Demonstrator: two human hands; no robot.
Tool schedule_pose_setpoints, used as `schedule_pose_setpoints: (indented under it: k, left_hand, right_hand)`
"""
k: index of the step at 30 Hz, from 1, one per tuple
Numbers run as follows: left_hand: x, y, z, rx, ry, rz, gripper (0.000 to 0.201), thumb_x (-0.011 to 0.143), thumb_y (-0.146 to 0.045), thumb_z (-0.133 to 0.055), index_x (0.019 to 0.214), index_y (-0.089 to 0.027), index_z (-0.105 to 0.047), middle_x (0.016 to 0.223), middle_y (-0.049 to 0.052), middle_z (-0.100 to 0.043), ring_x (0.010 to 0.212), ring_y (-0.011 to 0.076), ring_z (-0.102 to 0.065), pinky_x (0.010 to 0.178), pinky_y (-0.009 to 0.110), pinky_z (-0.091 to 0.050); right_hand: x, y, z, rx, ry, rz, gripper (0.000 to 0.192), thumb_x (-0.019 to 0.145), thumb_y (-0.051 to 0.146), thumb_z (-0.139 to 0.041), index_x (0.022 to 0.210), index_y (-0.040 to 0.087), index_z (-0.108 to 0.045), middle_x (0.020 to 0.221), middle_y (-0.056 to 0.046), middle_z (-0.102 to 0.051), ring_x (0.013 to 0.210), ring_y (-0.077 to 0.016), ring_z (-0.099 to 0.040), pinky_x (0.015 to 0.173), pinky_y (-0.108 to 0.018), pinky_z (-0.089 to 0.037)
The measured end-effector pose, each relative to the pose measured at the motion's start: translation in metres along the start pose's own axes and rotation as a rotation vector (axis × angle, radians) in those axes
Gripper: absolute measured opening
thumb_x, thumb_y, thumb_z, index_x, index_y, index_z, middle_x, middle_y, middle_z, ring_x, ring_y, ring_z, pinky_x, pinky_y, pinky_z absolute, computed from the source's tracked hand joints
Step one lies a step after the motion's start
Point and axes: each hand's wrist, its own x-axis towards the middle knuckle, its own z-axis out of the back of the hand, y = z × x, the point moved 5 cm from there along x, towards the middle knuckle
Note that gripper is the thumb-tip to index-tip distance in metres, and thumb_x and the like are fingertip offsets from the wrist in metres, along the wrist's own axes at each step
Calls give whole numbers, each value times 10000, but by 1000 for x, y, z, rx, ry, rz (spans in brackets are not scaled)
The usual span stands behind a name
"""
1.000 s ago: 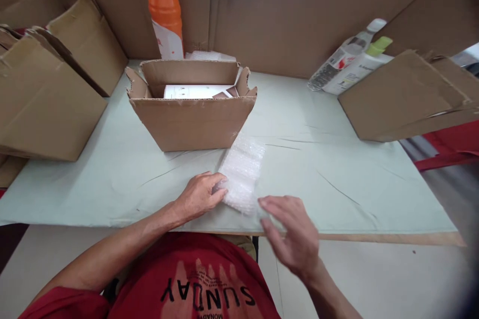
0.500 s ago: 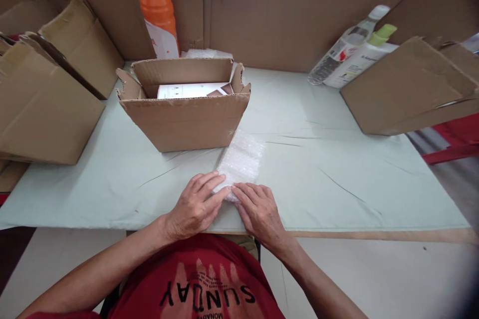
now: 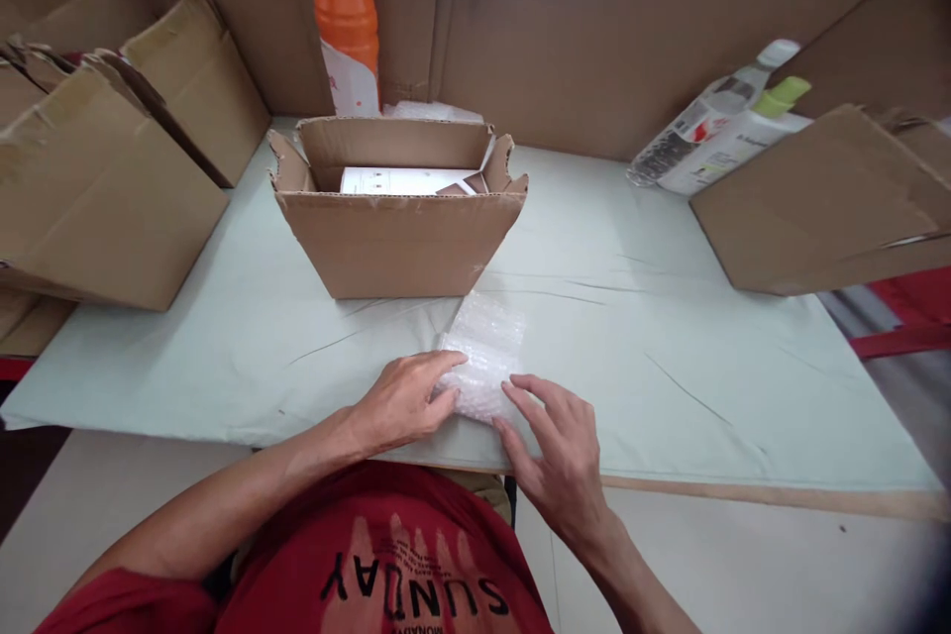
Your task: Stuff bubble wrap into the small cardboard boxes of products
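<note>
A folded piece of bubble wrap (image 3: 482, 371) lies flat at the lower centre of the frame, on the pale green cover of the table (image 3: 631, 347), near its front edge. The left hand (image 3: 405, 398) meets it from the left, index finger and thumb set apart on its edge; whether they pinch the layers, I cannot tell. The right hand (image 3: 556, 446) is at its right side, fingers loosely curved and spread from the thumb, the tips at the edge and lower corner without clenching.

Just above the wrap, left of centre, stands an open-topped cardboard box (image 3: 401, 248) with a white carton (image 3: 393, 180) inside (only its upper part shows over the rim). Behind it, at the top of the frame, are an orange bottle (image 3: 348, 10) and more bubbly plastic (image 3: 435, 111). Brown boxes (image 3: 111, 188) fill the upper left. At the upper right, a clear bottle (image 3: 713, 124) and a white bottle (image 3: 732, 151) with a green cap appear tilted beside another carton (image 3: 809, 208). A red shirt (image 3: 386, 565) occupies the bottom centre.
</note>
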Motion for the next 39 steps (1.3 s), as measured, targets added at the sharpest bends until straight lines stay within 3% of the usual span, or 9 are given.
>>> schedule_pose_setpoints:
  k: [5, 10, 15, 18, 22, 26, 32, 36, 39]
  left_hand:
    - [16, 1, -1, 130, -11, -4, 410, 857, -183, -568, 1262, -203, -630, 1148, 79, -726, 990, 230, -688, 887, 360, -560]
    - [12, 3, 9, 130, -174, -27, 352, 893, -269, -608, 1237, -193, -619, 1120, 92, -670, 1013, 237, -643, 903, 387, -549]
    - [-21, 24, 3, -351, -296, 246, 467, 917, -349, -596, 1349, -190, -521, 1209, 116, -627, 964, 191, -645, 796, 334, -578]
    - [-38, 26, -18, -716, -247, 346, 583, 906, -347, -618, 1425, -163, -428, 1329, 169, -601, 1161, 241, -637, 972, 416, -550]
    - [-40, 9, -39, -1101, -176, 335, 642, 851, -323, -693, 1412, -145, -435, 1417, 186, -567, 1312, 282, -569, 1143, 477, -428]
    - [-38, -5, -38, -1300, -246, 291, 586, 799, -285, -752, 1326, -154, -531, 1363, 142, -621, 1299, 268, -572, 1149, 425, -406]
    - [-51, 1, -46, -1408, -274, 395, 552, 719, -309, -831, 1206, -156, -620, 1183, 105, -718, 1090, 255, -659, 966, 375, -507]
    - [-52, 10, -43, -1385, -348, 405, 503, 702, -294, -850, 1147, -152, -664, 1095, 77, -745, 962, 196, -668, 885, 311, -518]
    - [-50, 13, -35, -1364, -379, 400, 500, 696, -292, -857, 1141, -152, -677, 1077, 66, -750, 934, 178, -664, 866, 288, -512]
  right_hand:
    - [4, 14, -18, -149, 191, 169, 409, 962, 245, -569, 1369, 223, -537, 1276, -140, -666, 1138, -318, -597, 883, -455, -439]
    - [15, 1, -35, -204, 205, 149, 375, 966, 206, -554, 1338, 159, -561, 1279, -157, -669, 1119, -315, -600, 859, -442, -442]
    - [21, -14, -34, -19, 182, 70, 339, 981, 223, -535, 1316, 192, -579, 1195, -132, -712, 1044, -285, -654, 814, -421, -496]
    - [22, -20, -28, 151, 143, -41, 323, 984, 269, -552, 1299, 211, -592, 1191, -110, -724, 1069, -263, -677, 885, -412, -543]
    - [20, -16, -27, 388, 188, -244, 314, 962, 318, -594, 1255, 211, -638, 1191, -92, -734, 1070, -244, -703, 894, -352, -578]
    - [16, -2, -29, 613, 257, -363, 319, 942, 350, -608, 1214, 194, -669, 1114, -75, -751, 1001, -227, -715, 890, -326, -578]
    - [8, 14, -40, 888, 348, -431, 385, 958, 404, -596, 1275, 196, -661, 1165, -89, -736, 1042, -240, -701, 922, -359, -564]
    - [12, 18, -29, 638, 218, -250, 323, 945, 365, -618, 1231, 234, -690, 1215, -103, -712, 1134, -270, -654, 1014, -444, -511]
    - [18, 5, -16, 460, 69, -205, 435, 902, 398, -686, 1312, 262, -640, 1351, -118, -631, 1285, -302, -559, 1072, -488, -456]
